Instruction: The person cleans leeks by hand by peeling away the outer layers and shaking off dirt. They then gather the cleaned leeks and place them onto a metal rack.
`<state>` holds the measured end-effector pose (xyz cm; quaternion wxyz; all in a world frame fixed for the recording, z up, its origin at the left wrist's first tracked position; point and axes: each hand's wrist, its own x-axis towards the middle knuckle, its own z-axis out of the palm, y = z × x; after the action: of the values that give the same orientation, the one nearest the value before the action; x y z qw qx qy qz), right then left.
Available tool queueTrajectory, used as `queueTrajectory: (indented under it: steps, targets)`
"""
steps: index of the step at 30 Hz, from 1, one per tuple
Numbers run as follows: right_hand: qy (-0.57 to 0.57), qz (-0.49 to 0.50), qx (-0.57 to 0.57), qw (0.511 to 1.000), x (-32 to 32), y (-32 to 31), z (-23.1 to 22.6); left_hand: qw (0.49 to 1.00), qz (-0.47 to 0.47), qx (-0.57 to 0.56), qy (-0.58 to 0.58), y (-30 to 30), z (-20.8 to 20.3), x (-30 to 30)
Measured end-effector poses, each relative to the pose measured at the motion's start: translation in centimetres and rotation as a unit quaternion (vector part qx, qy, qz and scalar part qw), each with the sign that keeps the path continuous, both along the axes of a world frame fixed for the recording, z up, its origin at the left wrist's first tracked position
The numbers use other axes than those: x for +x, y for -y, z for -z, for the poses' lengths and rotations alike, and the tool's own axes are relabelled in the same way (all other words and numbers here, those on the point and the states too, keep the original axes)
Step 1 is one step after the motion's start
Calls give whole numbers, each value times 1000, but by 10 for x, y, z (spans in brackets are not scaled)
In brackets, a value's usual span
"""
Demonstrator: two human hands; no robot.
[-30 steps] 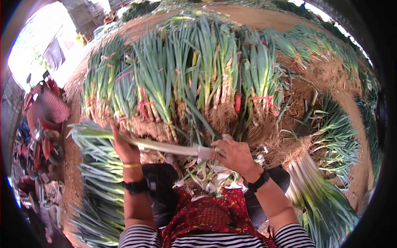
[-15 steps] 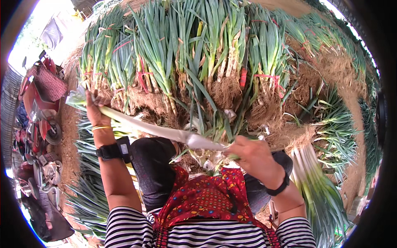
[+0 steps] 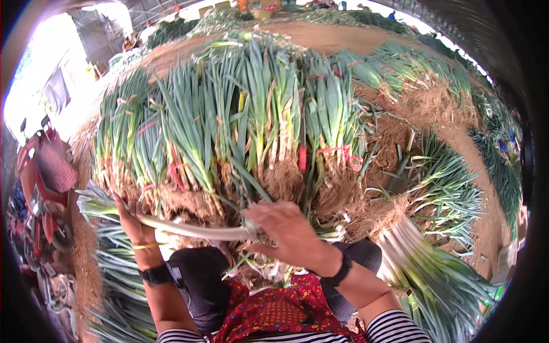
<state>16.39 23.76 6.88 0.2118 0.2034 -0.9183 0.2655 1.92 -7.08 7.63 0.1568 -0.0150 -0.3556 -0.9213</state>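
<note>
A long green onion [image 3: 191,228] with a bare white stem lies across in front of me, its leafy end at the left. My left hand [image 3: 134,216] is closed around it just below the green leaves. Over the stem's right end, my right hand [image 3: 286,233] has its fingers stretched out and the thumb apart, slightly blurred; whether it touches the stem I cannot tell. Below the hands, pale peelings [image 3: 274,268] lie between my knees. Stripped white-stemmed green onions [image 3: 423,257] are piled by my right knee.
Tied bundles of rooted green onions [image 3: 229,126] stand in a row ahead. Among them is a red handle [image 3: 302,158]. More bundles lie at the far right [image 3: 446,177] and along my left side [image 3: 120,274]. A red motorbike [image 3: 46,177] is parked at the left.
My right hand has let go of the stem's end, opened, and moved left along it. The view has tilted up, showing more of the far ground.
</note>
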Motion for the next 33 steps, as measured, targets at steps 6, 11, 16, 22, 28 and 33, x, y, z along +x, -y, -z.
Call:
queueTrajectory:
  steps: [6,11,16,22,28,33]
  targets:
    - [130,-83,4,988,-2,17,17,988,105,58,-94,9,-30,-6]
    - [-23,-92,5,995,2,20,25,994,70,-65,52,-44,-21,10]
    - [-37,-201,-36,978,4,45,41,967,90,-108,212,-28,30,1]
    - [15,-207,59,976,-4,50,54,960,58,-253,101,8,66,-12]
    - [75,-372,-172,909,-3,65,67,953,-1,-303,27,17,79,-48]
    - [186,-331,-204,902,31,34,39,932,-75,-352,-41,28,80,-60]
